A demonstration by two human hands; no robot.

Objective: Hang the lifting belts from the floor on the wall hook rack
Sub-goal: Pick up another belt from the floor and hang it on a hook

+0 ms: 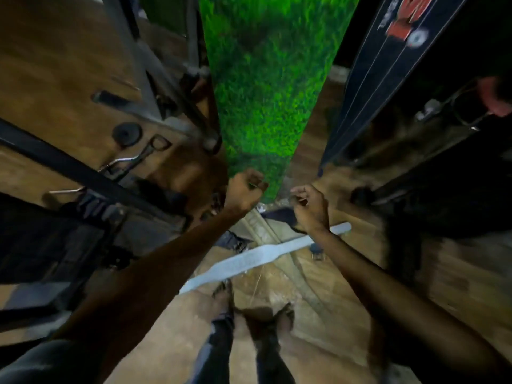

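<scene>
Both sets of fingers are curled and nothing is seen held: left hand [245, 189], right hand [311, 207]. One grey lifting belt [257, 257] lies flat on the wooden floor [318, 322] just ahead of bare feet. Pickup is judged pending; stooping and gripping it are called for.

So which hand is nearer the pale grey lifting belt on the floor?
Right. The right hand hangs just above the pale grey lifting belt near its far end; the left hand is further off.

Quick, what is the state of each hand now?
Left hand: fingers curled, nothing visible in it.
Right hand: fingers curled; whether it holds anything cannot be told.
</scene>
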